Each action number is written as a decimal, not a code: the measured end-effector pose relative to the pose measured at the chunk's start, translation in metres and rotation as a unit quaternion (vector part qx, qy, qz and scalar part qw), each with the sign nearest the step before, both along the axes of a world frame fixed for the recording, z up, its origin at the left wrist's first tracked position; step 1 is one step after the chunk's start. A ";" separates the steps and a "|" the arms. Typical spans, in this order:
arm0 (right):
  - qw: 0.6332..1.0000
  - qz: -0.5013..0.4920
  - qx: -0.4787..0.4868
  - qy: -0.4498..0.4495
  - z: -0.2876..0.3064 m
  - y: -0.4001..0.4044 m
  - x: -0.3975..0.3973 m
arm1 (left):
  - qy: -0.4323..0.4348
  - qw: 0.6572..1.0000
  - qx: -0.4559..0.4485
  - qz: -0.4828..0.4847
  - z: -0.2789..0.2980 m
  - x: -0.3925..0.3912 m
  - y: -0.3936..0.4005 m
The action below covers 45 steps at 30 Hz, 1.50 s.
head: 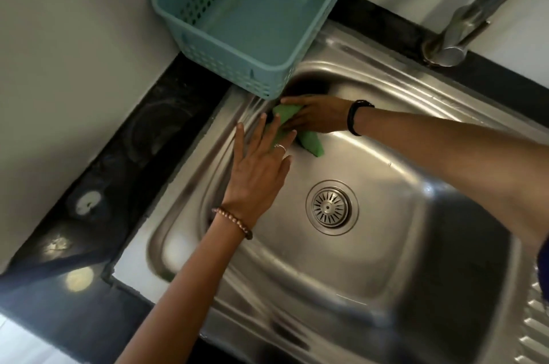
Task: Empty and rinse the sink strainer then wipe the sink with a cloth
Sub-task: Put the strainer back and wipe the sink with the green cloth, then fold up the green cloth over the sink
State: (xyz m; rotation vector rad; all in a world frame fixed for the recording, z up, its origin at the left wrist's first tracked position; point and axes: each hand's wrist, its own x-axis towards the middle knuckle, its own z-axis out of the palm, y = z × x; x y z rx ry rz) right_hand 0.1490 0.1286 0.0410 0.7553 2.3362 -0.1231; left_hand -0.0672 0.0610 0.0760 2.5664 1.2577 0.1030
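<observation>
— At the far left corner of the sink (386,259), what do we record?
— Our right hand (316,118) presses the green cloth (309,141) there, fingers curled on it. Our left hand (258,167) lies flat, fingers apart, on the rim. Strainer (331,208) seated in the drain.

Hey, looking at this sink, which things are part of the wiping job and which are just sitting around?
Part of the job:
green cloth
steel sink
sink strainer, seated in the drain
right hand pressing the cloth
left hand on the sink's edge

Just sitting there:
blue plastic basket on the sink's back corner
tap
black counter
</observation>
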 end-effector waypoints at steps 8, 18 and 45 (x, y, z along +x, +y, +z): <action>0.990 -0.006 0.084 0.109 0.025 -0.075 -0.054 | -0.279 0.946 -0.129 0.103 0.029 -0.003 -0.010; 0.280 -0.670 -0.248 0.641 0.118 -0.205 -0.025 | -0.525 0.596 -0.427 0.433 0.027 0.011 -0.092; -0.177 -0.514 -0.162 0.824 0.133 -0.257 -0.074 | -0.357 0.540 -0.761 0.036 0.159 0.009 -0.048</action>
